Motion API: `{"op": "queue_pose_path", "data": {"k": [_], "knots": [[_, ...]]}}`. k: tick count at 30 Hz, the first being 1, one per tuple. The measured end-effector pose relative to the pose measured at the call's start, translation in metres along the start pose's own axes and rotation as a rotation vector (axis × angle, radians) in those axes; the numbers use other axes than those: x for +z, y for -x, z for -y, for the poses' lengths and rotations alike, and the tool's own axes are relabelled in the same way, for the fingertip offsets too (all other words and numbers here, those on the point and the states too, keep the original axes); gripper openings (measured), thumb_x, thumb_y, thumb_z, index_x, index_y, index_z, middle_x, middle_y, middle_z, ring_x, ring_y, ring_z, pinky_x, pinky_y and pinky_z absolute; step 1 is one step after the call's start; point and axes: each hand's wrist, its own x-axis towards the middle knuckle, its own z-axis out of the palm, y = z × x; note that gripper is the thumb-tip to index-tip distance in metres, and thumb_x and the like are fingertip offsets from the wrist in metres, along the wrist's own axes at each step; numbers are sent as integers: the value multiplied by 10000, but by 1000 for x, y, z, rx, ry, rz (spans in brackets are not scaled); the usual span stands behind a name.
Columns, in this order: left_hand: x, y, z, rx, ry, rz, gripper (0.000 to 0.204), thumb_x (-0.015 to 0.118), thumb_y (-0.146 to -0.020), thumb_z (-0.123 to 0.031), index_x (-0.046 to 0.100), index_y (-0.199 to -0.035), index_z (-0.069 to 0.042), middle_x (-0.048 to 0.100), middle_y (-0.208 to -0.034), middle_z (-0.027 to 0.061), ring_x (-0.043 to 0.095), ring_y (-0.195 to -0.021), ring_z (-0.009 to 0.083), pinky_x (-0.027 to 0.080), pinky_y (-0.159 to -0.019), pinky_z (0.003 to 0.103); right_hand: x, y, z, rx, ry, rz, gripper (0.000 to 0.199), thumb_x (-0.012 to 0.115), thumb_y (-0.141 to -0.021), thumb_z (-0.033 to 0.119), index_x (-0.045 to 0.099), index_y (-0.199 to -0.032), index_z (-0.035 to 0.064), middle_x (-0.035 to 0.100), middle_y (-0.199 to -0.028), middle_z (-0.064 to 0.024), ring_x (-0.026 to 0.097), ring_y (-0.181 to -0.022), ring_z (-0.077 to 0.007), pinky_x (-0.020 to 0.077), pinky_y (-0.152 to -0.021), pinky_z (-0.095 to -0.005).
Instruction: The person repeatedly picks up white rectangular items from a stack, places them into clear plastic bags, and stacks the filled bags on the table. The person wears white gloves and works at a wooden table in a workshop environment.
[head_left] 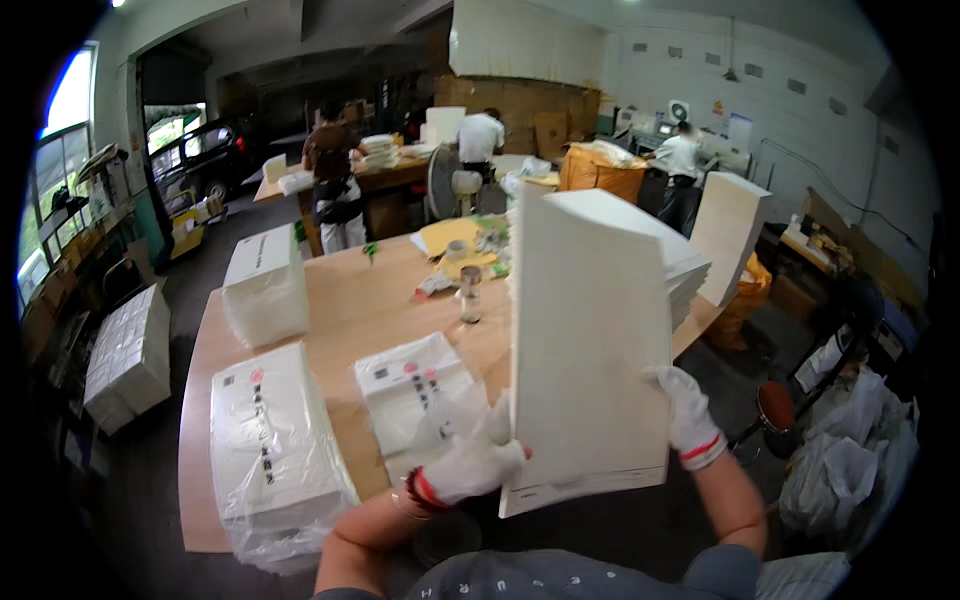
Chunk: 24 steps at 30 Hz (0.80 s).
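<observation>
1. Head view, and it's two hands on one load: a large, flat, rectangular white paper sheaf (590, 340) stands upright before the person, at the near edge of the light-brown wooden counter (385, 285).
2. The white-gloved left hand (470, 468) grips the sheaf's lower left edge; the white-gloved right hand (690, 415) clasps its right edge, a little higher.
3. Over to the counter's near left corner: a thick white block in clear plastic wrap (270, 450). Beside it, nearer the left hand, lies a flatter plastic-wrapped white package (415, 375).
4. Further up the left edge sits another wrapped white block (265, 285).
5. Mid-counter, a clear glass tumbler (470, 295); behind the sheaf, toward the right edge, a white paper stack (688, 270).
</observation>
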Motion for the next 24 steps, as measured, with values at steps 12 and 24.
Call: {"op": "queue_pose_path", "data": {"k": [12,24], "knots": [[-43,27,185,43,-1237,-829,542,631,-763,-204,433,-1230,-13,523,-1084,205,546,-926,332,445,-792,396,118,95,-45,-22,81,-187,330,676,-783,265,604,-985,14,615,-910,-154,611,-813,-307,486,-703,-350],[-26,-37,219,309,-569,-329,276,533,-796,-98,551,-1070,-68,636,-887,143,619,-810,275,484,-695,362,173,70,-120,108,777,688,337,604,-765,379,601,-929,85,603,-1000,-159,618,-812,-325,495,-632,-440]]}}
